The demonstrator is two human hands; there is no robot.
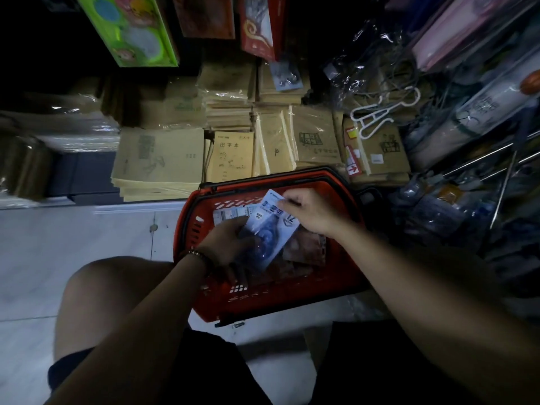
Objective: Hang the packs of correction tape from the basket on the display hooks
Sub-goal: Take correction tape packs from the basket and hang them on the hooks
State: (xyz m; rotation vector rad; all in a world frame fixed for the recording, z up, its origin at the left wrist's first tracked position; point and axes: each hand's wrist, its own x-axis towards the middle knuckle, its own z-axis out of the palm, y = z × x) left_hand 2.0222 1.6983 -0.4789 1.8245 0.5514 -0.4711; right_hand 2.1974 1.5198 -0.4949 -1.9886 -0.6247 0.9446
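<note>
Left hand (230,244): reaching into the basket, fingers closing around the lower end of a correction tape pack (270,229) – gripping it from the left side.
Right hand (309,211): pinching the same pack at its upper edge, thumb and fingertips pressing together on the card.
Pack: white-blue card, tilting, being held over the basket between both hands; print too blurred to read.
More packs (230,214): lying flat inside the basket, just beside the left hand.
Basket (263,299): red plastic, sitting on the pale floor in front of the person's knees.
Notebooks (230,153): tan stacks lying behind the basket – some in clear wrap.
Display hooks (479,159): metal rods sticking out at the right, well apart from the pack.
</note>
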